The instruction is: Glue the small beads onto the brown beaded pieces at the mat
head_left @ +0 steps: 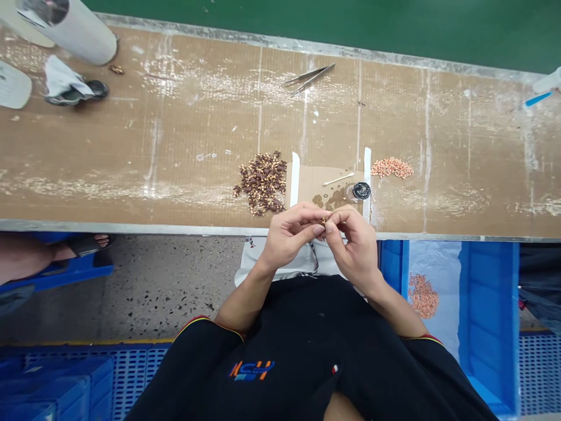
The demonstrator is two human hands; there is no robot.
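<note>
My left hand (291, 233) and my right hand (353, 242) meet at the table's front edge, fingertips pinched together. Between them is a tiny brown-and-gold piece (324, 221), too small to name, mostly covered by the fingers. Left of my hands lies a pile of small dark brown and gold pieces (263, 182). A heap of small orange-pink pieces (391, 168) lies to the right. Just beyond my fingers, a cotton swab (338, 179) rests on a stained cardboard patch (313, 178) between two white strips, near a small jar with a black top (361, 190).
Tweezers (310, 79) lie farther back on the cardboard-covered table (197, 128). At far left stand a white cylinder (83, 35) and a crumpled white-and-black item (72, 85). A blue bin (488, 316) at lower right holds more orange-pink pieces (423, 296). Another person's leg (30, 257) shows at left.
</note>
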